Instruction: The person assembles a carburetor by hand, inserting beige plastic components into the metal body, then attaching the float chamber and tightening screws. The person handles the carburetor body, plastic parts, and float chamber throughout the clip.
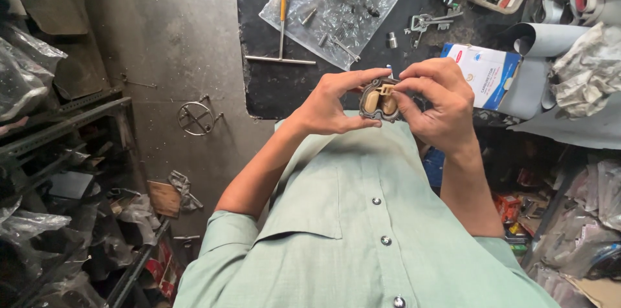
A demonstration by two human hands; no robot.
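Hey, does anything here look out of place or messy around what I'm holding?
The small part with tan floats, held by the left hand and right hand, looks intact. Loose bolts lie scattered on a crumpled plastic sheet, and scraps litter the floor.

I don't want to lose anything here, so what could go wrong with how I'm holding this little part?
1. Both hands, left and right, pinch the small float part in mid-air above the lap; a slip could drop it into the floor clutter.
2. Loose bolts lie on the plastic sheet ahead; a bump might scatter them.
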